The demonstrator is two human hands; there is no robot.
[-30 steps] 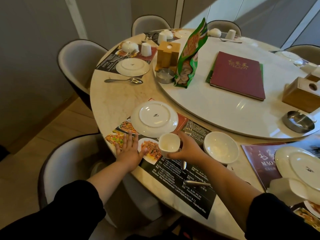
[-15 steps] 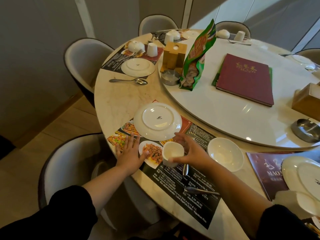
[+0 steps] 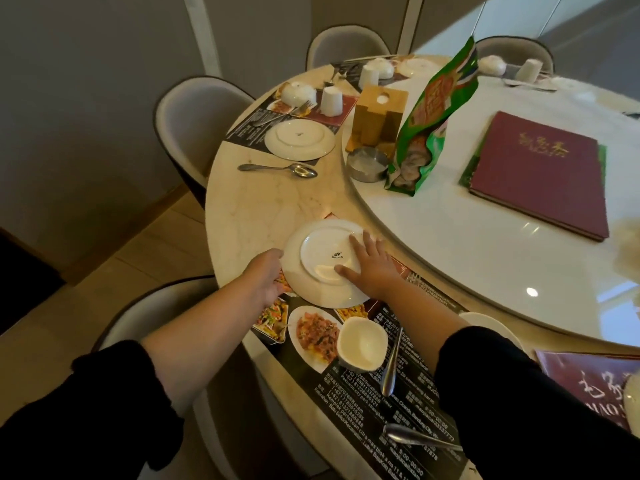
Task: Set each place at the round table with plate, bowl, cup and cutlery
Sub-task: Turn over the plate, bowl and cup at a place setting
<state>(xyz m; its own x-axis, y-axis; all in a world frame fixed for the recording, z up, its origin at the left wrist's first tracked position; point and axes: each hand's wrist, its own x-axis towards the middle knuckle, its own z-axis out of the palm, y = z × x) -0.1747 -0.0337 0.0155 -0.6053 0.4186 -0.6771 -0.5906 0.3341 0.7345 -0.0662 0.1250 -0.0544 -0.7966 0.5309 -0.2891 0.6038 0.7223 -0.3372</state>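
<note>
A white plate (image 3: 322,261) lies upside down on the printed placemat (image 3: 374,403) at the near place. My left hand (image 3: 265,273) grips its left rim, fingers tucked under the edge. My right hand (image 3: 372,268) lies flat on the plate's underside with fingers spread. A white cup (image 3: 362,342) stands upright on the placemat, free of both hands. A spoon (image 3: 391,370) lies beside the cup, and another piece of cutlery (image 3: 415,438) lies nearer me. The fork (image 3: 414,280) and white bowl (image 3: 485,322) are mostly hidden by my right forearm.
The raised white turntable (image 3: 485,265) carries a green snack bag (image 3: 429,123), a wooden holder (image 3: 379,116), a steel ashtray (image 3: 367,164) and a red menu (image 3: 540,174). The place to the left has a plate (image 3: 299,138), spoon (image 3: 280,168), cup (image 3: 330,100) and bowl (image 3: 298,93). Chairs ring the table.
My right hand let go of the cup, which now stands on the placemat, and moved onto the plate. My left hand left the placemat and took the plate's left rim.
</note>
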